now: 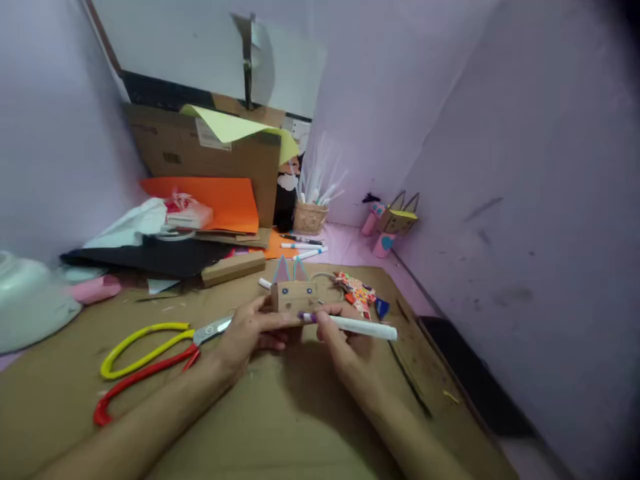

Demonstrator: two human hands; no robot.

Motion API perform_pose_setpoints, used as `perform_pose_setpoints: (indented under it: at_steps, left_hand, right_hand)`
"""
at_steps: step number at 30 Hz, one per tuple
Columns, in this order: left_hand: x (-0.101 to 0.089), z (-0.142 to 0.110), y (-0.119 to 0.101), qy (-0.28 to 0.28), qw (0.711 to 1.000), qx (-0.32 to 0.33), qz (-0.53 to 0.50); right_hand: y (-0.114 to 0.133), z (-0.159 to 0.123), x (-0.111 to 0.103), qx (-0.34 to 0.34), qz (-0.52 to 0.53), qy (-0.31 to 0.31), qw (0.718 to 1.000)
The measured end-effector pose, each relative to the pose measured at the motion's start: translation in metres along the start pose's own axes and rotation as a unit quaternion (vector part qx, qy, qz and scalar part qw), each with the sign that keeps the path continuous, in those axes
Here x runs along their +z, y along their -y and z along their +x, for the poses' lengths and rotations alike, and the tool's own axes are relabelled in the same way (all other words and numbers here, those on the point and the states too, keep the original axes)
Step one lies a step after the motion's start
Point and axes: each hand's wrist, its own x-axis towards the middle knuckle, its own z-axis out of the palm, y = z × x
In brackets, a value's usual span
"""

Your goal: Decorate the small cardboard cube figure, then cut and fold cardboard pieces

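A small cardboard animal head (295, 293) with two pointed ears and drawn eyes is held up over the cardboard mat (225, 420). My left hand (253, 330) is closed on its left side, the index finger lying along the lower edge. In my right hand (343, 340) is a white marker (367, 327), pinched near its purple tip. That tip is at the head's lower edge, by my left index finger; whether it touches I cannot tell. Scissors (165, 360) with one yellow and one red handle lie beside my left wrist, their blade tips hidden behind it.
Several markers (307, 253) lie behind the head, near a woven basket (310, 217) of white sticks. Patterned scraps (356, 290) are at the right, and another cardboard animal (397, 220) stands by the wall. A cardboard strip (233, 268) and a white bowl-like object (30, 307) are at the left.
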Motion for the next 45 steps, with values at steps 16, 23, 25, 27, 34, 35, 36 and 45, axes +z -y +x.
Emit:
perform_pose_setpoints:
  at_steps: [16, 23, 25, 27, 34, 35, 36, 45]
  left_hand:
    - [-0.0054, 0.0050, 0.0038, 0.015, 1.000, 0.014, -0.014]
    - [-0.0053, 0.0060, 0.0053, 0.009, 1.000, 0.020, -0.013]
    - [-0.0057, 0.0059, 0.0055, 0.008, 1.000, 0.019, -0.012]
    - [-0.0059, 0.0058, 0.0053, 0.008, 1.000, 0.018, -0.010]
    - [-0.0056, 0.0047, 0.0054, 0.008, 1.000, 0.019, -0.013]
    - [-0.0054, 0.0045, 0.0053, 0.008, 1.000, 0.020, -0.013]
    - [-0.0054, 0.0044, 0.0052, 0.009, 1.000, 0.019, -0.013]
    - [-0.0071, 0.0051, 0.0060, 0.014, 1.000, 0.020, -0.013]
  right_hand:
    - [-0.0101, 0.0005, 0.0047, 0.009, 0.020, -0.029, 0.999]
    - [-0.0085, -0.0001, 0.0071, 0.010, 0.037, -0.035, 0.999]
    - [-0.0067, -0.0003, 0.0076, 0.007, 0.039, -0.033, 0.999]
    - [-0.0054, 0.0000, 0.0075, 0.005, 0.035, -0.034, 0.999]
    - [-0.0051, 0.0015, 0.0072, 0.000, 0.033, -0.034, 0.999]
    - [-0.0056, 0.0014, 0.0074, 0.003, 0.033, -0.036, 0.999]
    - [-0.0060, 0.0013, 0.0075, 0.006, 0.033, -0.038, 0.999]
    - [-0.0068, 0.0021, 0.0050, 0.015, 0.013, -0.050, 0.999]
